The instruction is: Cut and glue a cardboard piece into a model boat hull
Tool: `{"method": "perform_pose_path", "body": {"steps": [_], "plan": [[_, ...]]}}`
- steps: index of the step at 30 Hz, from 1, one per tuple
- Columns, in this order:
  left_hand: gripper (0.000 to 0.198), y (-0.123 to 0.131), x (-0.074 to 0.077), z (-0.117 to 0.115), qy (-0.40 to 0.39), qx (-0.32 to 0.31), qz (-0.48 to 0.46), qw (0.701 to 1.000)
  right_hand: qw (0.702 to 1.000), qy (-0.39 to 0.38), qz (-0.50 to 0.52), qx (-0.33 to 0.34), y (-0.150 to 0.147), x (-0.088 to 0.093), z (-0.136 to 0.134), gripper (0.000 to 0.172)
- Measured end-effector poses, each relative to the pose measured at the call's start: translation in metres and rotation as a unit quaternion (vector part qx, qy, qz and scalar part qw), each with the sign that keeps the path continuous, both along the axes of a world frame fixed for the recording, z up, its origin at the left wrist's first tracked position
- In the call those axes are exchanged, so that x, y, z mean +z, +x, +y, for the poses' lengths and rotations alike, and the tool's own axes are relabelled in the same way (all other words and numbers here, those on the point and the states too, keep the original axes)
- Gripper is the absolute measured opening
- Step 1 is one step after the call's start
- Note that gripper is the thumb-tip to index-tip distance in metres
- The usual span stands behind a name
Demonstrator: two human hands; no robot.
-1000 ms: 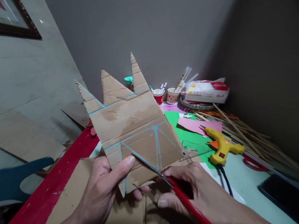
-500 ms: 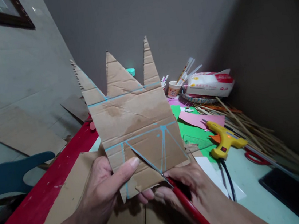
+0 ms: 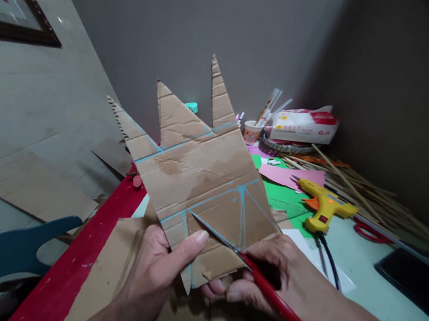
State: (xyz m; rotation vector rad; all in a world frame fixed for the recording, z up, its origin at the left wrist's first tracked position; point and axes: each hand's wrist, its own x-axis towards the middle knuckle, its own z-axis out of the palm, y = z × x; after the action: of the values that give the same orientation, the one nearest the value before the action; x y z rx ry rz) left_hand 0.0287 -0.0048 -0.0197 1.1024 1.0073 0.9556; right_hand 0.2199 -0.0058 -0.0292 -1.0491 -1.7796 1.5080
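Note:
A brown cardboard piece with three pointed spikes along its top and blue drawn lines stands upright before me. My left hand is closed on its lower left part, thumb in front and fingers behind. In my right hand is a pair of red-handled scissors. One blade lies on the front of the cardboard along a slanting blue line; the other blade is mostly hidden behind it. My right fingers touch the cardboard's lower right edge.
A yellow glue gun lies right, near red-handled scissors and a dark phone-like slab. Behind are a paper cup with straws, a tissue pack and thin sticks. More cardboard lies left.
The cardboard, both hands and the scissors sit slightly farther right and lower in view; the background has shifted slightly too. The scissor blade remains along the same blue line.

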Motion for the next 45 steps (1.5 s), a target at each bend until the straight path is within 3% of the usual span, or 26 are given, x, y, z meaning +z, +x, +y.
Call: {"method": "perform_pose_path", "body": {"steps": [4,7,10,15,21,24,30,37,45], "plan": [[0.028,-0.002,0.002,-0.002,-0.013,-0.022,0.011,1.000,0.995,0.089,-0.031,-0.043,0.000,-0.011,-0.002,0.030],[0.026,0.000,0.002,-0.001,-0.018,-0.005,-0.001,1.000,0.993,0.097,-0.037,-0.049,0.001,-0.015,-0.002,0.034],[0.027,0.002,0.001,0.002,-0.016,0.012,-0.033,0.999,0.998,0.064,0.016,-0.015,0.002,-0.012,-0.002,0.028],[0.029,-0.001,-0.001,0.006,0.008,0.013,-0.009,1.000,0.999,0.000,0.011,-0.041,0.004,0.000,-0.001,0.037],[0.024,-0.006,-0.002,0.015,-0.006,0.031,-0.034,0.999,0.988,-0.140,0.033,-0.063,0.018,-0.010,0.004,0.047],[0.023,-0.007,-0.004,0.019,0.005,0.050,-0.027,0.998,0.988,-0.119,0.032,-0.093,0.019,-0.011,0.005,0.047],[0.021,-0.005,-0.007,0.018,0.006,0.043,-0.075,0.996,0.988,-0.076,-0.112,-0.071,0.016,0.005,-0.005,0.029],[0.033,-0.006,-0.003,0.012,-0.016,0.028,-0.043,0.999,0.995,-0.094,-0.013,-0.003,0.017,0.008,-0.006,0.040],[0.041,-0.005,-0.008,0.009,-0.042,-0.018,0.022,0.999,0.996,-0.023,-0.091,-0.004,0.012,-0.001,-0.006,0.048]]}}
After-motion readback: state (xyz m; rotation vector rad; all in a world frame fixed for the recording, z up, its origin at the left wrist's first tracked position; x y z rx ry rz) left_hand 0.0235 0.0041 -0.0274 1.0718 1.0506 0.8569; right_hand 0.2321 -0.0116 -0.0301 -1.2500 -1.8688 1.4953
